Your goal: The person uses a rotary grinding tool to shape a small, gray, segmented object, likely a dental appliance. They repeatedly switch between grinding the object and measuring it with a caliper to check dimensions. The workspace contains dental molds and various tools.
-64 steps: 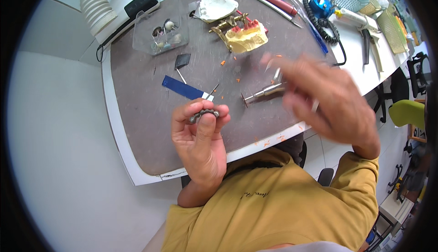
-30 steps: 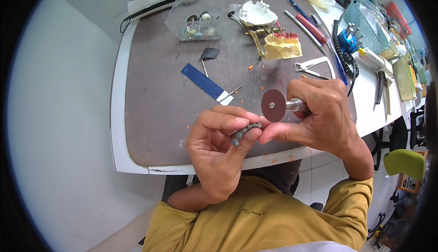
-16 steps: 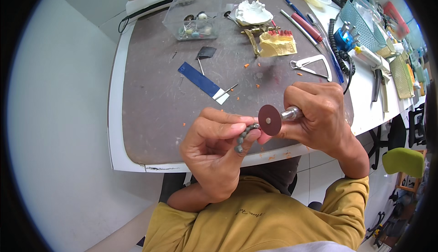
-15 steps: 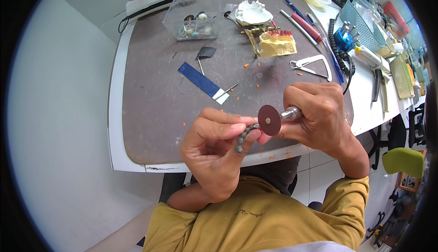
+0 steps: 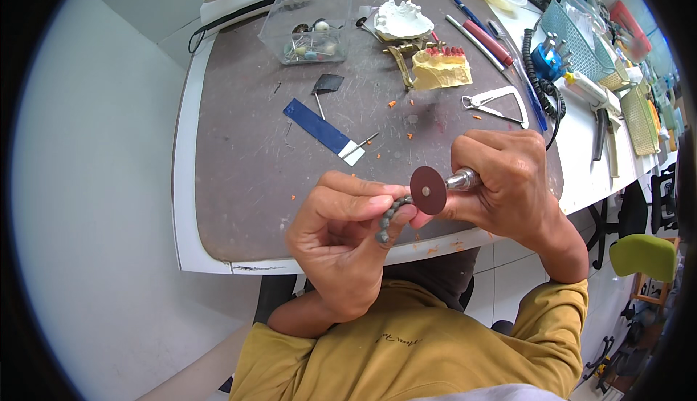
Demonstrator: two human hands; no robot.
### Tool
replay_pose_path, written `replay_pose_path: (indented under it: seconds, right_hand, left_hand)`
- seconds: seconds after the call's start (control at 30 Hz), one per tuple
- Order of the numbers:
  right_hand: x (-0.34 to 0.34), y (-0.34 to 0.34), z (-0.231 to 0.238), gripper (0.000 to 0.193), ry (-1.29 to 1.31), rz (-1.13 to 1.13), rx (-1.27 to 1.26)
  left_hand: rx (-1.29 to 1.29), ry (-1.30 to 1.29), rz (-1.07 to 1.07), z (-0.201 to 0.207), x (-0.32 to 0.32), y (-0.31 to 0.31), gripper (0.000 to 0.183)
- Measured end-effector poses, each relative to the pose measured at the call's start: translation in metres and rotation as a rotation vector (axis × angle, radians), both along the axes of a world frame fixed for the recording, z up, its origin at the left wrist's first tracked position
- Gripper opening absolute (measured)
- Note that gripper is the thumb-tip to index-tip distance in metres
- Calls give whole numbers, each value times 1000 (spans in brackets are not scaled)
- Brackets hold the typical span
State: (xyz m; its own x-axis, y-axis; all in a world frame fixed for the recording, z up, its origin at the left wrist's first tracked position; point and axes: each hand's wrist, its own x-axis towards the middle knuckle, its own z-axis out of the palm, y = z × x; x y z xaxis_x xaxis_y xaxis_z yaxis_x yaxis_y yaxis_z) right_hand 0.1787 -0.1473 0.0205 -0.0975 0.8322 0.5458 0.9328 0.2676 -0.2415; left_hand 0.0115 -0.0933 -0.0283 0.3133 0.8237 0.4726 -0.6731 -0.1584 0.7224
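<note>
Between the thumb and fingers of my left hand (image 5: pixel 337 230) is a grey metal dental bridge (image 5: pixel 385 223), a curved row of tooth shapes. My right hand (image 5: pixel 501 183) is wrapped round a silver rotary handpiece (image 5: pixel 462 179). A round reddish-brown cutting disc (image 5: pixel 428 190) is mounted on its tip. The disc stands beside the right end of the bridge, close to my left fingertips; whether it touches the metal I cannot tell. Both hands are near the table's front edge, and the disc hides part of my right fingertips.
Beyond my hands lie a blue strip (image 5: pixel 316 125), a white caliper (image 5: pixel 497 104) and a yellow tooth model (image 5: pixel 441 70) with red teeth. Behind it is a white plaster model (image 5: pixel 404 21). A clear box (image 5: pixel 305 34) holds small polishing tips. Pens and a coiled cord (image 5: pixel 534 74) lie right.
The bridge has turned very slightly in my left fingers. Both hands otherwise stay almost where they were, with the disc beside the bridge.
</note>
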Motion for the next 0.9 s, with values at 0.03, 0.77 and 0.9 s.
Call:
replay_pose_path:
  seconds: [0.03,0.77,0.9]
  right_hand:
    - [0,0,0,61,-3,-2,1]
    - [1,1,-1,60,-12,17,18]
    - [1,2,-1,59,-15,28,21]
  left_hand:
    - [5,-2,0,0,0,0,23]
    - [-62,109,1,5,-2,-3,26]
    - [-71,113,-9,6,-3,-3,26]
